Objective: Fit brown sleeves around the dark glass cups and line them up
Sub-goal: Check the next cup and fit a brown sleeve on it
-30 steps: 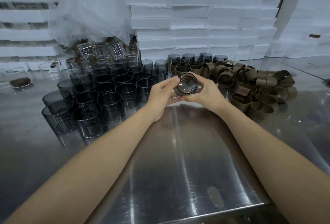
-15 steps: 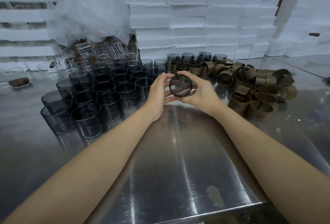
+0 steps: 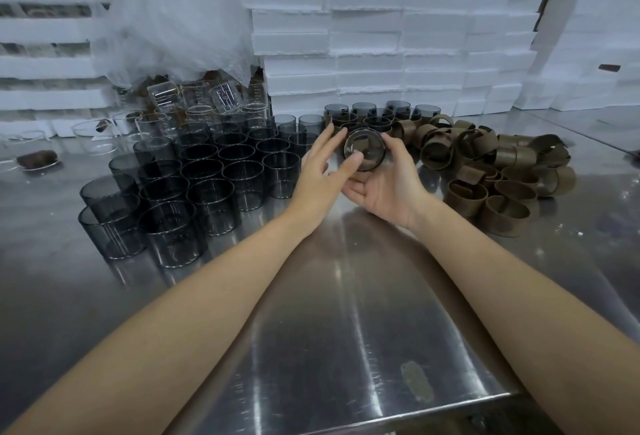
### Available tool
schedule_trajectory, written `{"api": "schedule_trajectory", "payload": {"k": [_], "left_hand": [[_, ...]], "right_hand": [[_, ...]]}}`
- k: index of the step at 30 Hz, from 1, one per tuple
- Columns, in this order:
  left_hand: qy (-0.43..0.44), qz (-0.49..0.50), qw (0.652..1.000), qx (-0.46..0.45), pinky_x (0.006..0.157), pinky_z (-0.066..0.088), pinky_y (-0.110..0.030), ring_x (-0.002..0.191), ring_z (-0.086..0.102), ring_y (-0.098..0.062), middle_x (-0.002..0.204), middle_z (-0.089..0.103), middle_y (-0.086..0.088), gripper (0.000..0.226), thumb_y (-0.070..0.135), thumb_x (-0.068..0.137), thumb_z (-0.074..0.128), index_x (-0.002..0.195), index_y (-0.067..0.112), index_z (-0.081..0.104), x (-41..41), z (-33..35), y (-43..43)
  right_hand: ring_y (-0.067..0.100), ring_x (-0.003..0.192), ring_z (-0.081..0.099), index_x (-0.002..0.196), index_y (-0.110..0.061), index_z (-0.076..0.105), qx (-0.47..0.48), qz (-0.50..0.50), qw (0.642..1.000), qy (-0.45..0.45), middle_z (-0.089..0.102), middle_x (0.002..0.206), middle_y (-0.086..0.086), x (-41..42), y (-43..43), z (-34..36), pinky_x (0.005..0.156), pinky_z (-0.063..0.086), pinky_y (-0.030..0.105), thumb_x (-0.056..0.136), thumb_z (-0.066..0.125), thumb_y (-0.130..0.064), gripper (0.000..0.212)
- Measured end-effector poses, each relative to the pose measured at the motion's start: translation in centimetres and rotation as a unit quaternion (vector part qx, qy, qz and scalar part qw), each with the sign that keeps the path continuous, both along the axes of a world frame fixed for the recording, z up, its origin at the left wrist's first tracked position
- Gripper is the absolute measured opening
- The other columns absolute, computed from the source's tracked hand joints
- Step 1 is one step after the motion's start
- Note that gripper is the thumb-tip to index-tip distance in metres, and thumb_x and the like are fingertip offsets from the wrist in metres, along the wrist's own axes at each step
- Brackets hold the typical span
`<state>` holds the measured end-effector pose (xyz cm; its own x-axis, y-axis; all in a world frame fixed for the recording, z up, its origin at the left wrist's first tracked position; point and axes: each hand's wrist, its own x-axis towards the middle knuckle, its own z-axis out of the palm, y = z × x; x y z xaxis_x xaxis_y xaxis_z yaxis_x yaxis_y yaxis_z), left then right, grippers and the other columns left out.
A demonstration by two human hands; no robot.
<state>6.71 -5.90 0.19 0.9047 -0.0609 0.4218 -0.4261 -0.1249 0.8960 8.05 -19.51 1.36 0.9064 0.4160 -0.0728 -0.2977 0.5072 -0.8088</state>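
- Early in the job, we judge: a small cluster of sleeved cups (image 3: pixel 367 119) stands at the counter's (image 3: pixel 346 330) far edge. Dozens of bare dark glass cups (image 3: pixel 207 175) wait toward its left side, and a heap of brown sleeves (image 3: pixel 485 164) lies toward its right.
- Between them, our right hand (image 3: pixel 384 188) cradles one cup (image 3: pixel 367 150) on its side, fingers curled round it; brown shows through the glass.
- Our left hand (image 3: pixel 322 171) is spread, fingers straight, thumb touching the cup.
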Motion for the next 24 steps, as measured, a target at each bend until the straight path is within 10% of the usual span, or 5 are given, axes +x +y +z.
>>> {"api": "schedule_trajectory", "payload": {"k": [6, 13, 18, 24], "left_hand": [[-0.037, -0.029, 0.998, -0.043, 0.103, 0.043, -0.018, 0.12, 0.056, 0.002, 0.124, 0.062, 0.026, 0.068, 0.008, 0.085, 0.073, 0.145, 0.026, 0.044, -0.08, -0.39, -0.09], [-0.043, 0.075, 0.994, -0.071, 0.097, 0.052, -0.036, 0.104, 0.068, -0.017, 0.109, 0.073, -0.003, 0.022, 0.019, 0.096, 0.061, 0.117, 0.021, 0.069, -0.22, 0.21, -0.42], [-0.02, 0.084, 0.99, -0.115, 0.097, 0.052, -0.04, 0.104, 0.068, -0.022, 0.106, 0.074, -0.01, 0.033, 0.025, 0.103, 0.046, 0.113, 0.005, 0.07, -0.36, 0.42, -0.11], [-0.034, 0.028, 0.998, -0.045, 0.084, 0.045, -0.01, 0.096, 0.061, 0.009, 0.103, 0.066, 0.016, 0.041, 0.017, 0.082, 0.077, 0.119, 0.02, 0.059, 0.02, -0.13, -0.09]], "right_hand": [[0.019, 0.087, 0.07, 0.112, -0.012, 0.062, 0.021, 0.079, 0.996, 0.04, 0.069, 0.1, 0.006, -0.08, 0.71, -0.51, 0.077, 0.057, 0.03, 0.09, 0.044, -0.057, 0.053], [0.024, 0.089, 0.068, 0.108, -0.007, 0.06, 0.008, 0.101, 0.994, 0.043, 0.066, 0.102, 0.013, -0.12, 0.74, -0.54, 0.081, 0.057, 0.03, 0.082, 0.05, -0.055, 0.055], [0.023, 0.07, 0.066, 0.09, -0.006, 0.057, -0.026, 0.089, 0.994, 0.053, 0.059, 0.075, 0.01, -0.29, 0.91, -0.37, 0.072, 0.056, 0.032, 0.09, 0.044, -0.057, 0.053], [0.021, 0.079, 0.067, 0.106, -0.009, 0.057, -0.02, 0.09, 0.995, 0.041, 0.066, 0.091, 0.01, -0.4, 0.74, -0.33, 0.075, 0.054, 0.031, 0.091, 0.042, -0.057, 0.052]]}}
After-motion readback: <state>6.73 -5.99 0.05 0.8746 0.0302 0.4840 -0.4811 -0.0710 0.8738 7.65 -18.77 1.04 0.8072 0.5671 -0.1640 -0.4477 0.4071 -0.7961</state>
